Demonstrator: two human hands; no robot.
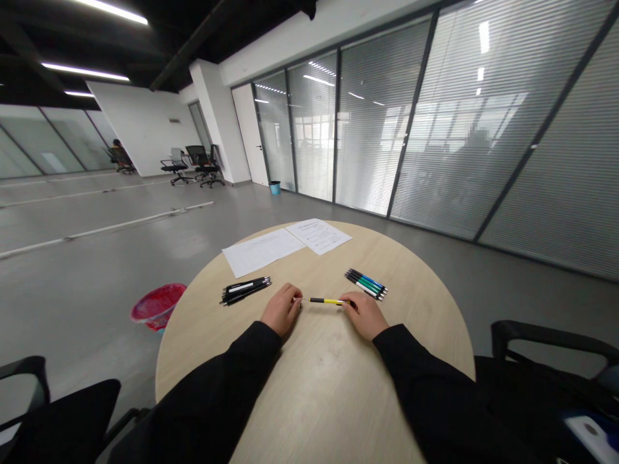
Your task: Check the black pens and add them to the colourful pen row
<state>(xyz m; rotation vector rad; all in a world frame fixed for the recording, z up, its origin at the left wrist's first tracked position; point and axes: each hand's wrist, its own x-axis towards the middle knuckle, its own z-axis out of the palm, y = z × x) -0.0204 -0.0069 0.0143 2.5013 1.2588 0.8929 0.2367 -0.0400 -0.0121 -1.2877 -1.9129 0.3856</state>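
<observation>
- Two hands curled inward: left hand (280, 310) and right hand (366, 316), fingertips pinching opposite ends of a yellow-and-black pen (329, 301), spanning the gap between them above a round wooden table (329, 386)
- Black pens (245, 290) bundled left, coloured pens (366, 284) bundled right, sorted by colour, apparently
- Paper sheets (264, 252) farther across

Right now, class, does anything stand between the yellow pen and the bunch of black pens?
Yes. The left hand lies between the yellow pen and the black pens, with its fingers at the yellow pen's left end.
</observation>
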